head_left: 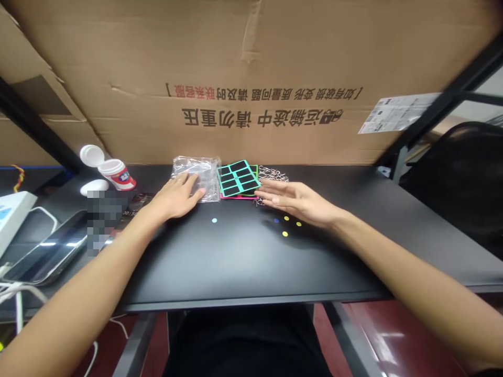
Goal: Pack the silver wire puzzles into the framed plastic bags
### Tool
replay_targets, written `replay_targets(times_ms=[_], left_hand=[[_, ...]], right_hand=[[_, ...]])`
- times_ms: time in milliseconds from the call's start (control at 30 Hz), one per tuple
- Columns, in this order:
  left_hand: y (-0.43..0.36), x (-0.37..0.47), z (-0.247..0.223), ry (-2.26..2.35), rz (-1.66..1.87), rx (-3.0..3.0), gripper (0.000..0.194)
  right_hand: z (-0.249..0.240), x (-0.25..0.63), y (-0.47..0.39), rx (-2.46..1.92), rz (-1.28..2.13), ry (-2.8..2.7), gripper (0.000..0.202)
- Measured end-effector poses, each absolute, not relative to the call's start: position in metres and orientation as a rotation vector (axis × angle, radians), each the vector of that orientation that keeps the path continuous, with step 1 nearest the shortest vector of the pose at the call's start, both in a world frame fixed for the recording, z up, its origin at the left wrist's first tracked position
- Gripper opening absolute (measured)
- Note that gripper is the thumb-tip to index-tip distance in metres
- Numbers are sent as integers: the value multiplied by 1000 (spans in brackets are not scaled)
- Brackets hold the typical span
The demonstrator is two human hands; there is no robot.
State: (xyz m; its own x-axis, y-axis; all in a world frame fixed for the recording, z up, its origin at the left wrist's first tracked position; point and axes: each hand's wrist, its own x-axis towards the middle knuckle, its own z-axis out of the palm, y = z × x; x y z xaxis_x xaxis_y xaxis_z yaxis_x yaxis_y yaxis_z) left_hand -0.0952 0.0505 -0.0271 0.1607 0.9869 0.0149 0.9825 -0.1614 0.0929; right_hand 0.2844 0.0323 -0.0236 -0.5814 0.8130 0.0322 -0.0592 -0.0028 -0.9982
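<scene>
My left hand (178, 196) lies flat with its fingers spread on clear plastic bags (208, 180). Just right of the bags is a small stack of cards, the top one a teal-framed card with black panels (237, 178); green and pink edges show under it. My right hand (301, 201) is held over the desk, fingers stretched out, its tips near the stack and a heap of metal key rings (273, 174). Below it lie several yellow discs (285, 234) and a blue disc (276, 221). One light-blue disc (214, 220) lies between the hands.
An open white bottle (116, 175) with a red label stands at the left, a white egg-shaped object (94, 187) beside it. A phone (49, 251), a white box (13, 220) and cables are nearer. A cardboard sheet (294, 52) walls the back of the black desk (243, 272).
</scene>
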Motion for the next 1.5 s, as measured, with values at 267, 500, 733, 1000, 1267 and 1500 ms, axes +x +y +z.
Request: replay_targets(times_ms=[267, 500, 733, 1000, 1267, 1500], left_hand=[[51, -92, -27, 1972, 128, 2398, 82], [12, -47, 6, 1503, 637, 2827, 36], [-15, -8, -4, 1035, -63, 2973, 30], [-12, -12, -3, 1084, -39, 2899, 31], [-12, -12, -2, 1067, -79, 2913, 31], [-13, -11, 0, 1081, -100, 2903, 30]], right_hand=[[-20, 291, 29, -818, 1610, -1884, 50], [-36, 282, 19, -561, 624, -2613, 48], [-46, 269, 14, -509, 468, -2678, 43], [-44, 270, 16, -527, 563, -2640, 43], [-43, 270, 15, -547, 572, -2647, 42], [-44, 270, 16, -536, 546, -2645, 41]])
